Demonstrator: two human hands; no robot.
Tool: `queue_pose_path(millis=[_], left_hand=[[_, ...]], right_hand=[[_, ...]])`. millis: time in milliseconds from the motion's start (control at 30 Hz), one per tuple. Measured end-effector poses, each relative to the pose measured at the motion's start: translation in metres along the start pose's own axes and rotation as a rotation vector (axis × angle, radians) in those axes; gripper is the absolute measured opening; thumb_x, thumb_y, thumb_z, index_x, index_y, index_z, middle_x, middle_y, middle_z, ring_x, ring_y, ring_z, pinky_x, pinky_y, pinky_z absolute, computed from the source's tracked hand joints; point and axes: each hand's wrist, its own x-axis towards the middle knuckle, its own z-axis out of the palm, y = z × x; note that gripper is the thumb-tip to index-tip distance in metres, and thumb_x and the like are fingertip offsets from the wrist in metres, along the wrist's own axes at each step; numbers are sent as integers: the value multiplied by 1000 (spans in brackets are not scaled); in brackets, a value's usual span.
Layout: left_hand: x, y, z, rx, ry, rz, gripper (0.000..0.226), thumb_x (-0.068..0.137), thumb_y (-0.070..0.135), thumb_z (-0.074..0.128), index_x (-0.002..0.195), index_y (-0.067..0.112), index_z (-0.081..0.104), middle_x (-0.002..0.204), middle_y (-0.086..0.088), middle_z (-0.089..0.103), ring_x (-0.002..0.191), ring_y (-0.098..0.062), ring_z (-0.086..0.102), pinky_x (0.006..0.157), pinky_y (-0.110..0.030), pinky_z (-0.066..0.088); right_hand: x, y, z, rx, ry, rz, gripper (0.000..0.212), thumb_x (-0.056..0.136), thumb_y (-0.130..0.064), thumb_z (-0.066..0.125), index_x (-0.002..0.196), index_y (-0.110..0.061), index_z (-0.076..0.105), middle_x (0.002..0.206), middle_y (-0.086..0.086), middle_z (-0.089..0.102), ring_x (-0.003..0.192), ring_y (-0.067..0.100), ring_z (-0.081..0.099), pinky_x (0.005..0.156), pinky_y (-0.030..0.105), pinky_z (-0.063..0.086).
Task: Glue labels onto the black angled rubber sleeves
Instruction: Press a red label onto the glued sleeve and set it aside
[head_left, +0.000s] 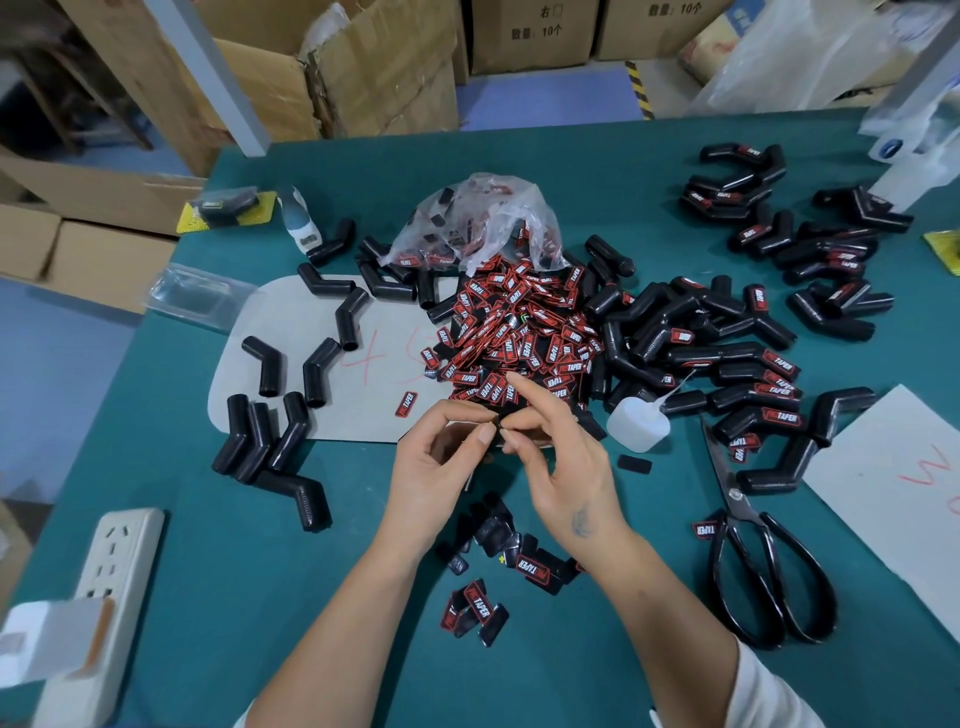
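Nearest, both forearms reached over the green table, where a small label, probably light and floppy, was pinched at its edges by the left hand and right hand.

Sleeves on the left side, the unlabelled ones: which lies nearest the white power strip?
The bent sleeve at the bottom of the left group, lying alone on the green table just right of the power strip; the others lie farther up.

The person is wearing white sleeves pushed up past bare forearms, and the right hand is showing what may be a faded dark mark near the wrist.
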Motion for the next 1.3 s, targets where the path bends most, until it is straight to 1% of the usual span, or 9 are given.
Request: queue_pose_path(millis=[300,467,633,800,933,1033,1100,1167,1300], left_hand=[[1,-5,-1,-14,-1,-23,8,97,12,67,97,17,73,102,6,76,100,-12,70,92,-23,54],[2,-2,-3,10,-40,-52,10,98,29,69,105,32,76,110,7,75,105,-12,70,94,-23,54],[5,-2,-12,52,-260,-76,20,105,33,58,124,32,66,121,2,71,102,-23,72,89,-27,56],[7,-6,-21,68,-338,-160,20,102,43,59,119,34,56,114,-24,53,96,-54,63,78,-60,62],[8,-9,-15,9,-205,-76,11,100,40,61,109,40,55,104,-9,55,95,-29,64,78,-39,61],[8,-12,-9,-10,-129,13,11,101,32,61,108,38,56,110,-5,55,101,-26,63,87,-39,60],[8,-13,-7,85,-129,48,10,101,32,58,110,35,56,108,7,60,98,-18,63,87,-37,57],[10,-13,-8,234,-135,59,15,102,38,54,115,31,58,102,19,63,89,-6,61,81,-26,52],[10,-13,-11,221,-183,3,25,104,38,51,112,15,59,74,9,56,63,-5,47,62,-16,40]], right_hand=[[1,4,-1,41,0,20,62,103,-8,55,151,-45,42,101,-17,65,91,9,67,90,15,50],[1,4,-1,85,-21,41,70,104,-4,55,151,-53,39,102,-13,66,93,13,69,91,17,50],[2,5,-7,125,-102,94,61,108,-4,53,152,-45,42,105,-7,62,89,22,65,86,31,54],[4,2,-8,185,-110,126,52,107,-6,54,150,-36,48,110,-9,61,95,19,63,89,25,50],[7,1,-10,193,-117,156,49,103,-13,65,147,-32,54,124,-12,51,110,22,61,96,28,53],[8,1,-13,97,-186,148,46,98,-13,73,140,-30,61,124,-14,53,122,13,60,102,18,48],[7,0,-11,3,-160,141,41,96,-10,75,132,-28,66,121,-15,55,120,8,60,104,22,48],[7,-3,-9,-45,-110,152,38,95,-8,76,127,-26,69,115,-13,57,116,7,62,103,25,50],[7,-5,-8,-125,-59,128,36,92,-4,77,124,-18,70,110,-6,58,111,2,61,100,12,43]])
